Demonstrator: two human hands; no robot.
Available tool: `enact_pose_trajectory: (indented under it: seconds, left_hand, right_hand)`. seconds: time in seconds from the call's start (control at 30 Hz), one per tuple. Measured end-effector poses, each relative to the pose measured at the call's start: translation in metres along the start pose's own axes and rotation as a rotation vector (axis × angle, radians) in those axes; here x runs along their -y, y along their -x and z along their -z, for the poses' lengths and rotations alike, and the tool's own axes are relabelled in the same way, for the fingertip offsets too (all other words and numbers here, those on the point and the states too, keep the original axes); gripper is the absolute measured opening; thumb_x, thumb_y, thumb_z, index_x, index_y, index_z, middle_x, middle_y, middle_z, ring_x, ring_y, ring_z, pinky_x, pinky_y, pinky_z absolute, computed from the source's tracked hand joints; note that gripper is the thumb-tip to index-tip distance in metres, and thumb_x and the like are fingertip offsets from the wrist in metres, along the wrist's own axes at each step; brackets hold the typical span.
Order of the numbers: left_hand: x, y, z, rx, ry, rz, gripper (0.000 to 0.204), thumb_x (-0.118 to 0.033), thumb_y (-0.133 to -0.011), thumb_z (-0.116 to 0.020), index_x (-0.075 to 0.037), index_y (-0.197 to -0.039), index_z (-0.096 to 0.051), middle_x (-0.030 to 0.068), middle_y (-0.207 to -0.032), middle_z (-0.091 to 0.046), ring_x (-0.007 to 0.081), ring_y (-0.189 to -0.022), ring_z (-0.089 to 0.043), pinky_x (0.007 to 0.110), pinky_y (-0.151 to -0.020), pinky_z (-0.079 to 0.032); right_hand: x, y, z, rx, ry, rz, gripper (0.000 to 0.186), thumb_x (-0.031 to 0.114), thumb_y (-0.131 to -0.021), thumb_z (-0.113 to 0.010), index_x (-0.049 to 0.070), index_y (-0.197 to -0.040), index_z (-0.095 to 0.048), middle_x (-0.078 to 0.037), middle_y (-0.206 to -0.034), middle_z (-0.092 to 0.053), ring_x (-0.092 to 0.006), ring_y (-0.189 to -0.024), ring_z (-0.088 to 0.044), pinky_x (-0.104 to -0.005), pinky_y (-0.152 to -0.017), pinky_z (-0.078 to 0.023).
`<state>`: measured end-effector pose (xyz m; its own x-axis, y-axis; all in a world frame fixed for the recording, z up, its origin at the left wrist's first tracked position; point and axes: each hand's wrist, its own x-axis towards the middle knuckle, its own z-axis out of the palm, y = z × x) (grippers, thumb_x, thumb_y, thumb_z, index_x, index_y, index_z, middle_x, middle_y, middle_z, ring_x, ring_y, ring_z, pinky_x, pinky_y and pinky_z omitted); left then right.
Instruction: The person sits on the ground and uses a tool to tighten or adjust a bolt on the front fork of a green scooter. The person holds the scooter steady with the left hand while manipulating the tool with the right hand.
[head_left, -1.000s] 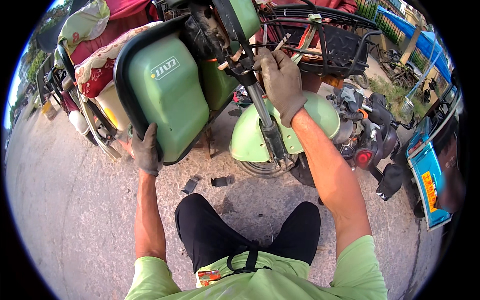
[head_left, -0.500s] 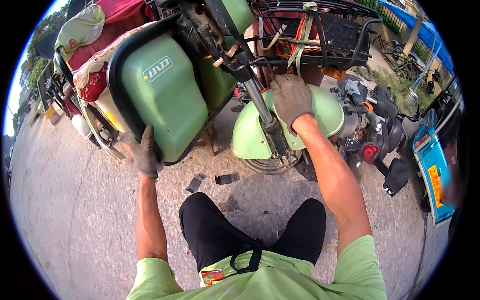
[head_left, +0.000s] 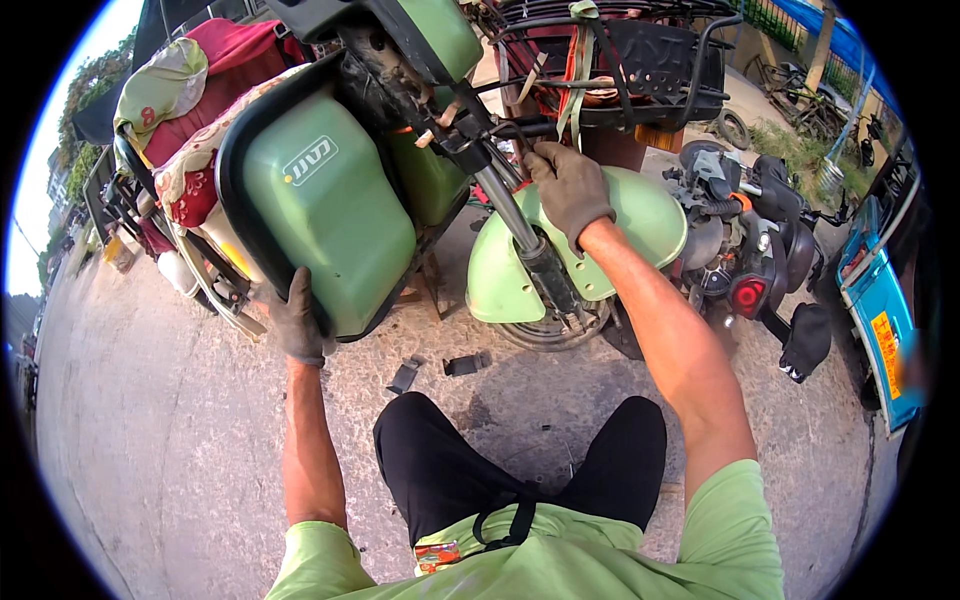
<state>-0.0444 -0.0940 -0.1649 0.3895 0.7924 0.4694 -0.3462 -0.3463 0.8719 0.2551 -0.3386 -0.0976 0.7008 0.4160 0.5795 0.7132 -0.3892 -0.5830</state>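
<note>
In a dark work glove, my left hand grips the lower outer edge of a green leg shield with black trim, its thumb on the front face and its other fingers hidden behind. My right hand, gloved too, is over the light green front fender. Its fingers curl toward the upper part of the metal fork tube, near dark cables; what they hold is hidden. Below the fender shows part of the front wheel.
Two small black plastic pieces lie on the concrete before my knees. A black wire basket with straps stands above the fender. Right of it are a dark motorcycle and a blue vehicle. A patterned seat cover is at the left.
My right hand has turned, its fingers now pointing left toward the fork tube. My left hand keeps its hold on the leg shield. The whole view has shifted slightly.
</note>
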Motion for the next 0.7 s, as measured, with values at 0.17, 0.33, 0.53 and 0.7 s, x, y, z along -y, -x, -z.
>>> enact_pose_trajectory:
  seconds: [0.17,0.33,0.53,0.7]
  left_hand:
    - [0.006,-0.003,0.003,0.009,0.039,-0.006,0.038,-0.022,-0.099,-0.066,0.002,-0.127,-0.06,0.0051,-0.115,-0.066,0.0149,-0.101,-0.061,0.031,-0.089,-0.049]
    - [0.01,-0.004,0.008,0.027,0.067,0.029,0.038,-0.02,-0.097,-0.07,0.001,-0.126,-0.06,0.0043,-0.111,-0.067,0.0131,-0.094,-0.062,0.029,-0.083,-0.051]
    - [0.012,-0.003,0.006,-0.019,0.095,0.026,0.038,-0.022,-0.096,-0.071,0.001,-0.125,-0.061,0.0035,-0.11,-0.067,0.0121,-0.092,-0.061,0.029,-0.082,-0.05]
    - [0.005,-0.002,0.002,-0.002,0.1,0.053,0.039,-0.022,-0.097,-0.069,0.002,-0.126,-0.06,0.0044,-0.111,-0.067,0.0125,-0.095,-0.061,0.029,-0.084,-0.05]
  right_hand:
    - [0.009,0.005,0.0,-0.063,0.017,-0.047,0.029,0.033,-0.094,-0.063,0.012,-0.11,-0.074,-0.017,-0.099,-0.073,-0.0364,-0.097,-0.069,-0.0463,-0.087,-0.052]
    - [0.008,0.0,0.004,-0.082,0.102,0.036,0.027,0.031,-0.093,-0.064,0.01,-0.107,-0.075,-0.02,-0.102,-0.071,-0.0376,-0.099,-0.067,-0.0465,-0.086,-0.052]
    - [0.009,0.002,0.008,-0.093,0.112,0.014,0.033,0.033,-0.094,-0.064,0.002,-0.101,-0.07,-0.024,-0.093,-0.068,-0.0421,-0.091,-0.065,-0.0482,-0.081,-0.05]
    - [-0.001,0.005,0.014,0.177,-0.414,0.004,0.029,0.024,-0.1,-0.061,-0.001,-0.113,-0.065,-0.008,-0.088,-0.07,-0.0171,-0.078,-0.067,-0.0319,-0.069,-0.05]
